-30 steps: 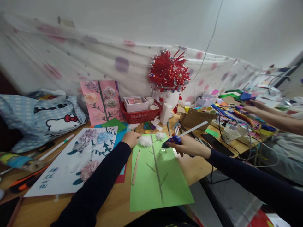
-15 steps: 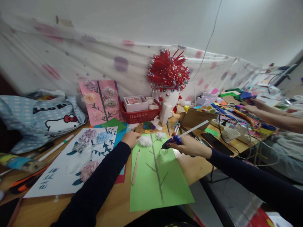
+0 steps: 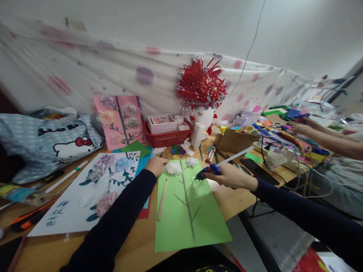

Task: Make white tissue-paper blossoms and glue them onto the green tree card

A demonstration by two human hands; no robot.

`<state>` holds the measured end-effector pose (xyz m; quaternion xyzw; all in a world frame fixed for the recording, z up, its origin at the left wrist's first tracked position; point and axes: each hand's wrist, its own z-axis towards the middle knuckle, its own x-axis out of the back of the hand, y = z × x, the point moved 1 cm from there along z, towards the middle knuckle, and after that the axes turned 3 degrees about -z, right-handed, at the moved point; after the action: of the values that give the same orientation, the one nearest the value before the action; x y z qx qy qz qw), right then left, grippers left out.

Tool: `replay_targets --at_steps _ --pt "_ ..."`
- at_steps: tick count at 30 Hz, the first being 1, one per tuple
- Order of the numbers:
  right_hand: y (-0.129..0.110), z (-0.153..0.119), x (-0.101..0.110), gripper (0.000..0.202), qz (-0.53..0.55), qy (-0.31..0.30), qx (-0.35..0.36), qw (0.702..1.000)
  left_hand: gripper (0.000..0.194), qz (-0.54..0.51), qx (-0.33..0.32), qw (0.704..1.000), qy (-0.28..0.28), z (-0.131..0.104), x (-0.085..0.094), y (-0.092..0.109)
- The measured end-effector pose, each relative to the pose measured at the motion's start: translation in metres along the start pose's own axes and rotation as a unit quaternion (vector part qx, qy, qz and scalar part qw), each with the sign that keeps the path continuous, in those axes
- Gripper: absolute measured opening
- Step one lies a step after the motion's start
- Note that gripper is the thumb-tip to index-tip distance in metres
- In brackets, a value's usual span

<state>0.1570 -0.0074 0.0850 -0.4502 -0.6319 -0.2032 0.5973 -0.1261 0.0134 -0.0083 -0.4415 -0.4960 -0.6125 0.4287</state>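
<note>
My right hand (image 3: pixel 229 175) is wrapped round a blue hot glue gun (image 3: pixel 209 172), with a long white glue stick (image 3: pixel 236 155) poking out of its back. The nozzle points left, just over the upper right part of a green sheet of paper (image 3: pixel 176 223). Down the sheet runs a drawn grey stem (image 3: pixel 187 200) with side branches. Two white fluffy tufts (image 3: pixel 173 168) sit near its top, and a thin wooden stick (image 3: pixel 162 200) lies along its left side. My left hand (image 3: pixel 155 166) rests by the sheet's upper left edge, fingers stretched towards the nearer tuft.
Left lies a white flower picture (image 3: pixel 70 207); a pink one (image 3: pixel 113 128) leans behind it. A red basket (image 3: pixel 167 139) and a beaded red headdress (image 3: pixel 202 87) stand at the back. Right are a paper cup (image 3: pixel 275 160), cables, and another person's hands (image 3: pixel 302 126).
My right hand has shifted slightly to the right with the glue gun, its nozzle staying over the sheet. My left hand has stayed in place.
</note>
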Motion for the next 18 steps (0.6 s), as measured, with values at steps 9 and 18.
replay_targets --at_steps 9,18 --pt "0.006 0.007 -0.007 0.051 -0.010 0.028 0.030 0.999 0.040 0.011 -0.002 1.000 0.002 -0.001 0.000 0.000" --pt "0.006 -0.005 -0.003 0.054 0.039 -0.014 -0.001 0.999 0.041 0.004 -0.002 1.000 0.001 -0.001 0.001 0.001"
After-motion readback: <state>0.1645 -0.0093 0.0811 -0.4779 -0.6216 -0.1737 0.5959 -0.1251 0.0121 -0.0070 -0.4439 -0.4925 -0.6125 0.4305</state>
